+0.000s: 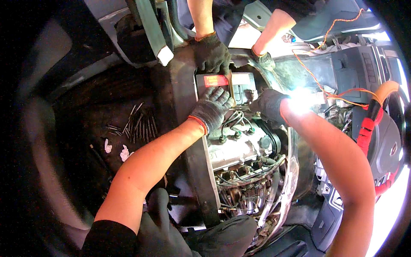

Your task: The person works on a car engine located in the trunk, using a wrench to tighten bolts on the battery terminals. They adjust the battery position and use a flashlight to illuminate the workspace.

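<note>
One car battery [243, 80], upper middle of the frame, engine [239, 150] below

The left hand [212, 107], in a grey glove, lies over the battery's lower left part, fingers slightly spread. The right hand [270, 105] is just beside the battery's lower right corner (its fingertips are hidden, so I cannot tell its grip). A co-worker's dark-gloved hand [212, 55] is at the battery's upper edge. Long bolts [143, 125] lie in a pile left of centre.

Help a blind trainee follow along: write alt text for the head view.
Gloved left hand and right hand at a red-labelled battery just beyond an exposed engine, a co-worker's gloved hand at its far edge. Steering wheel at right.
</note>
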The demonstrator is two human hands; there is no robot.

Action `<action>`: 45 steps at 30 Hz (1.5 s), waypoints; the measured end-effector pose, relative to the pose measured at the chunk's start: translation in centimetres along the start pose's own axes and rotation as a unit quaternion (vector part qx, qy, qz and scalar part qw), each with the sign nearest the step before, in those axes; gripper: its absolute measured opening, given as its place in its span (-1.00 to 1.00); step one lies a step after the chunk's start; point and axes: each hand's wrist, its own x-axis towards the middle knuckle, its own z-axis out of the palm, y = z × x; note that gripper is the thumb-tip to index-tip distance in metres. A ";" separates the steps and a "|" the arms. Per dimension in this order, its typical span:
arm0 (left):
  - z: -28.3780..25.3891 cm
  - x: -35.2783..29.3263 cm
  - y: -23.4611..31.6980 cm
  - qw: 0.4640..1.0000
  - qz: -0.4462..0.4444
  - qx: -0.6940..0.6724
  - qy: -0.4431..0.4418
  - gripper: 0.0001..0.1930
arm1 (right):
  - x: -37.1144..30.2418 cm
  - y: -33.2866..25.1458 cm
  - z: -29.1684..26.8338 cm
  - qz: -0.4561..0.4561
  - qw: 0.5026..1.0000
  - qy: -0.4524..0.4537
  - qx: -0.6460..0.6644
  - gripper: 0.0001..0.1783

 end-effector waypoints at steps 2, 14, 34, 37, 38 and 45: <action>-0.6 0.4 0.0 0.999 -0.042 -0.030 0.017 -0.57 | 0.6 0.1 0.5 0.049 0.998 0.034 -0.007 -0.63; -2.6 -1.2 -2.0 0.998 -0.044 0.022 0.041 -0.78 | 0.7 0.4 0.1 0.163 0.958 0.106 0.213 -0.63; -3.0 -1.7 -1.9 0.998 -0.055 0.030 -0.008 -0.52 | 2.6 4.1 -5.9 0.129 0.943 0.278 0.128 -0.60; -2.7 -1.6 -1.5 0.998 -0.039 0.034 -0.031 -0.42 | 2.8 5.0 -6.7 0.090 0.956 0.269 0.077 -0.61; -2.6 -1.4 -1.5 0.998 -0.037 0.030 -0.041 -0.43 | 2.8 5.5 -7.2 0.077 0.960 0.262 0.057 -0.61; -2.8 -1.5 -1.7 0.997 -0.027 0.018 -0.065 -0.51 | 3.3 5.6 -5.6 0.067 0.880 0.427 0.197 -0.65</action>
